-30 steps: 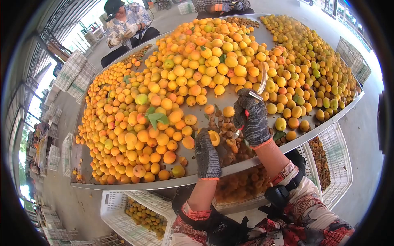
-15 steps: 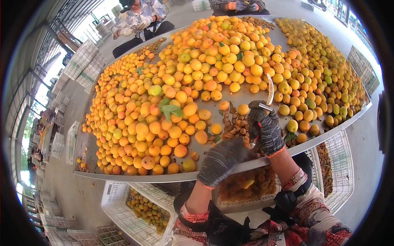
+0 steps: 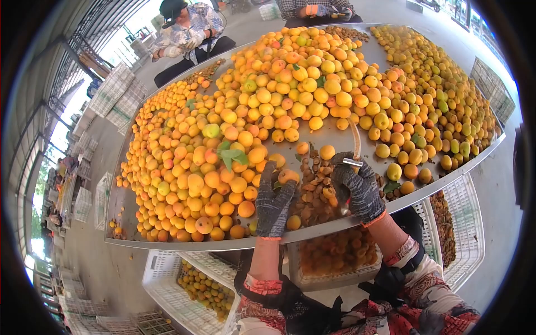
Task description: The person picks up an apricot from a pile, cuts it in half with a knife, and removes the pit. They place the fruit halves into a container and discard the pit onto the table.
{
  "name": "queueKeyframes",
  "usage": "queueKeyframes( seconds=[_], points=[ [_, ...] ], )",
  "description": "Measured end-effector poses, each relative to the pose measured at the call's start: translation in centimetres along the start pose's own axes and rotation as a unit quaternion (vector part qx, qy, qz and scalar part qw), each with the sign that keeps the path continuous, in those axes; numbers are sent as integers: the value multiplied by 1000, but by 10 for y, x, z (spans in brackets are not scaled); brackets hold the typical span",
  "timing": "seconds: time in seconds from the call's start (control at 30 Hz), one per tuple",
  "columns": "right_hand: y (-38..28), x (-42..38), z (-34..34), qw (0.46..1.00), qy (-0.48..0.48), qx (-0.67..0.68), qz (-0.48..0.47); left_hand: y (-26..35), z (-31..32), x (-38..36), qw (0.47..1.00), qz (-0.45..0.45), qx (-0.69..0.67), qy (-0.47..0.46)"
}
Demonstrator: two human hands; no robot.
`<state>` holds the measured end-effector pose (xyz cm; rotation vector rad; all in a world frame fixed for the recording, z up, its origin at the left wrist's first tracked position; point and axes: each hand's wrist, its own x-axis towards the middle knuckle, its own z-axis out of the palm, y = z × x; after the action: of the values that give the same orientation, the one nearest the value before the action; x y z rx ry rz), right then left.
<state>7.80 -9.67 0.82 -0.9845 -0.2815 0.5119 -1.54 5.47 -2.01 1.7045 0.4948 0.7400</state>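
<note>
My left hand, in a dark grey knit glove, is at the table's near edge. Its thumb and fingers close on an orange apricot beside the large heap of apricots. Wrapped round a curved knife is my gloved right hand. The knife's thin blade points up and away from me, and a shiny metal band shows above the fist. Most of the handle is hidden in the glove. Between my hands lies a pile of brown pits.
The metal table has a raised rim. Below it stand white crates, one with greenish-yellow apricots and another with orange fruit pieces. Two people sit across the table. Stacked crates stand at left.
My left hand has moved from the near edge between my hands, left and forward, and now grips an apricot. My right hand with the knife has shifted slightly left.
</note>
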Motion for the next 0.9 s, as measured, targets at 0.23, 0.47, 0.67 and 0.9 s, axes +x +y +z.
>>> queueKeyframes(
  seconds=[0.23,0.47,0.67,0.9],
  points=[
    [5,-23,-4,991,-81,-104,20,27,2,-7,914,-128,-384,-22],
    [14,-34,-3,841,-206,-437,-245,4,1,-10,967,-81,-223,-97],
    [18,-35,2,938,-133,-291,-132,29,10,-12,914,-26,-402,-53],
    [15,-39,0,809,-178,-496,-262,28,8,-13,892,-25,-447,-57]
  ],
)
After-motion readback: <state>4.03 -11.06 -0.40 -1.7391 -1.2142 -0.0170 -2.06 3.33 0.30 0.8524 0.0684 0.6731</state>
